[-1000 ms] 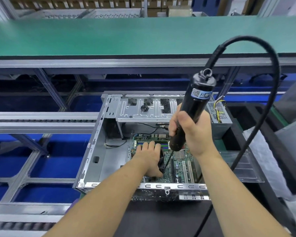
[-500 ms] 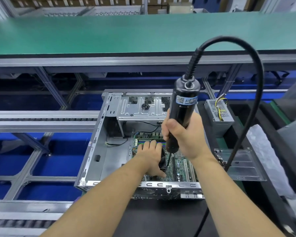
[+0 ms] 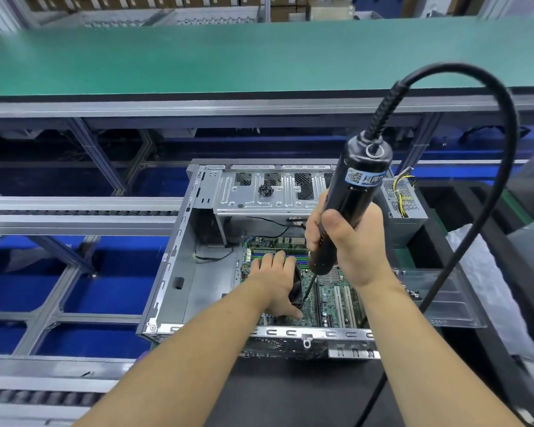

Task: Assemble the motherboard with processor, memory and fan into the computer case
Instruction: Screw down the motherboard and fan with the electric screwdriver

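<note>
An open grey computer case [image 3: 179, 272] lies in front of me with the green motherboard [image 3: 336, 298] inside it. My left hand [image 3: 276, 280] rests flat on the black fan [image 3: 296, 291] on the board, fingers straight, thumb at the fan's near corner. My right hand [image 3: 349, 241] grips a black electric screwdriver [image 3: 352, 204], held nearly upright. Its bit [image 3: 309, 288] points down at the fan's right near corner. Green and blue memory slots [image 3: 278, 255] show beyond my left hand. The processor is hidden.
The screwdriver's thick black cable [image 3: 487, 192] loops up and down my right side. A grey power supply [image 3: 404, 208] with yellow wires stands right of the case. A metal side panel [image 3: 444, 298] lies at right. A green conveyor belt [image 3: 228, 57] runs behind, roller rails [image 3: 59, 211] at left.
The screwdriver has swung from a rightward lean to nearly upright, and its bit has come down to the fan's corner. My left hand has stayed on the fan.
</note>
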`<state>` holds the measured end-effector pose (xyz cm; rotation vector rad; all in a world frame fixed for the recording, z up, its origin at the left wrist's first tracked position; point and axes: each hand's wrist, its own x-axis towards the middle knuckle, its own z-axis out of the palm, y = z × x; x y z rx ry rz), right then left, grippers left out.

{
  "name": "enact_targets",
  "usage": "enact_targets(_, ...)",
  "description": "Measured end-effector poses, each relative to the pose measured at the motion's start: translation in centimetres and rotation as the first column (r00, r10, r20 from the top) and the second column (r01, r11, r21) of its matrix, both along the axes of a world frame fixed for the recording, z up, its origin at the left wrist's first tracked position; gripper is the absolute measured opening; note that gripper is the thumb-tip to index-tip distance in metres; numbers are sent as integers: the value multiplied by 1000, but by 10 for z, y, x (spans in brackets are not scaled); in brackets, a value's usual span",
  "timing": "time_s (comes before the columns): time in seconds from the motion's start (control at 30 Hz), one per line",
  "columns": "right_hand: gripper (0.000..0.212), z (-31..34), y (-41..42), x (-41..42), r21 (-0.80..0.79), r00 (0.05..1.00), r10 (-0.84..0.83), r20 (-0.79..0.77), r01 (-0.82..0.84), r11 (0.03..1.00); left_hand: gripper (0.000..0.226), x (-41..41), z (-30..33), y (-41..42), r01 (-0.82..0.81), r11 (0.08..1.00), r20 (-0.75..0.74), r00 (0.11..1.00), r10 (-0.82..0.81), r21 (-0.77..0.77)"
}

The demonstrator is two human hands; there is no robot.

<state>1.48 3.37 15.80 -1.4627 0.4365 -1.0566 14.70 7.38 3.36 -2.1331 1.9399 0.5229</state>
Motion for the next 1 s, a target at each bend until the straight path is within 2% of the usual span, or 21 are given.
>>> enact_targets(0.43,74,-1,2,1,13,1000,18,-24,-18,1000,105,1,3,0,9,1000,-3,1000,-9,28)
enact_targets(0.6,59,2,-1,-5,26,999,-41,35,40,999,111,4,1,0,8,1000,-32,999,-7,30)
enact_targets(0.77,60,1,-4,-10,26,996,-66,57,65,998,111,5,-1,-1,10,1000,-45,999,-9,27)
enact_targets(1.0,59,-1,-1,-5,4,999,-5,38,5,1000,105,6,0,0,7,1000,-69,998,-6,16)
